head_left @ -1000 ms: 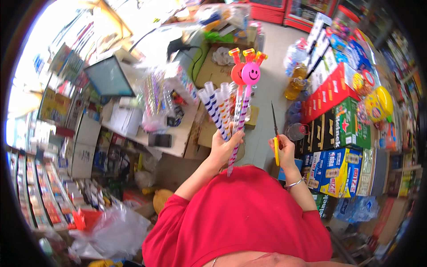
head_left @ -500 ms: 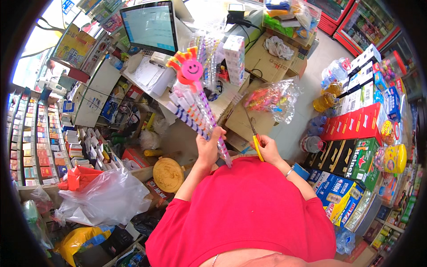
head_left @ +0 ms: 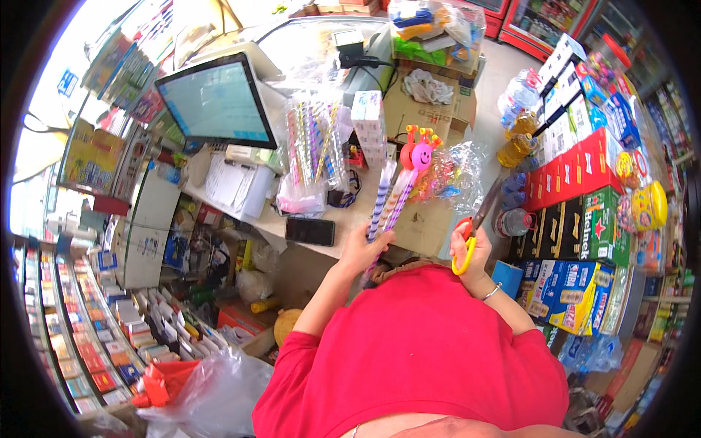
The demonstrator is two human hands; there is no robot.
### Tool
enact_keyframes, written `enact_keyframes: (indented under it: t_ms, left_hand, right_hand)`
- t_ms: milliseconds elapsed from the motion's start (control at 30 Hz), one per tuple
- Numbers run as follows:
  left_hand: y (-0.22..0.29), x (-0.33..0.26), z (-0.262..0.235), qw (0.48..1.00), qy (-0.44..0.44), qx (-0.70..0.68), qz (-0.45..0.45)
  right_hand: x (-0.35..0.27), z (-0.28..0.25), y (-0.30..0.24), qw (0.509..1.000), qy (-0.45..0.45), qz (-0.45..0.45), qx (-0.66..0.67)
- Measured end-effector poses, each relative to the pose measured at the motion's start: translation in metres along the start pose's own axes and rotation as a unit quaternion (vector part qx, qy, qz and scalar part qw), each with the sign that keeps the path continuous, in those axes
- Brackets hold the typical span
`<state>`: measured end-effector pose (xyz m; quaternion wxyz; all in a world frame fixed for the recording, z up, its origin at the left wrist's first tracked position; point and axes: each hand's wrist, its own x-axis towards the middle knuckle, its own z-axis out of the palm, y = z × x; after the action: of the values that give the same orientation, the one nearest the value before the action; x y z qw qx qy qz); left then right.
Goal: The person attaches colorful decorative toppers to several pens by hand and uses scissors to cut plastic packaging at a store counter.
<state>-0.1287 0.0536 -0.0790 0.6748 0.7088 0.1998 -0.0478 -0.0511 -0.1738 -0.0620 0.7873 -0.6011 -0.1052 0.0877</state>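
My left hand (head_left: pixel 363 250) grips a bundle of striped toy sticks (head_left: pixel 391 197) topped with pink and orange smiling faces, held upright over the counter edge (head_left: pixel 343 219). My right hand (head_left: pixel 467 257) holds scissors (head_left: pixel 473 226) with yellow and red handles, blades pointing up and away. The two hands are a short way apart in front of my red shirt. A black phone (head_left: pixel 309 231) lies on the counter just left of my left hand.
A screen (head_left: pixel 217 102) stands at the counter's back left. A clear bag of striped sticks (head_left: pixel 315 146) stands mid-counter, a cellophane bag (head_left: pixel 453 171) lies right. Stacked drink cartons (head_left: pixel 584 197) line the right side. Shelves of small goods (head_left: pixel 80 321) curve along the left.
The view has swung so the counter and screen sit nearer the middle. My left hand has brought the toy sticks lower toward the counter. The scissors in my right hand have tilted upward.
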Motion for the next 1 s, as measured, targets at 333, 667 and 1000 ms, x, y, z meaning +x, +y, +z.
enact_keyframes:
  t_ms: [333, 667, 1000]
  left_hand:
    - [0.005, 0.125, 0.046, 0.991, 0.01, -0.134, -0.014]
    - [0.03, 0.224, 0.065, 0.989, 0.069, -0.133, -0.003]
    - [0.014, 0.255, 0.059, 0.979, 0.2, 0.034, -0.011]
  right_hand:
    - [0.007, -0.031, -0.016, 0.991, 0.057, -0.082, -0.085]
    - [0.068, -0.089, -0.021, 0.994, 0.084, -0.014, -0.073]
    - [0.107, -0.126, 0.0, 0.994, 0.089, 0.045, -0.044]
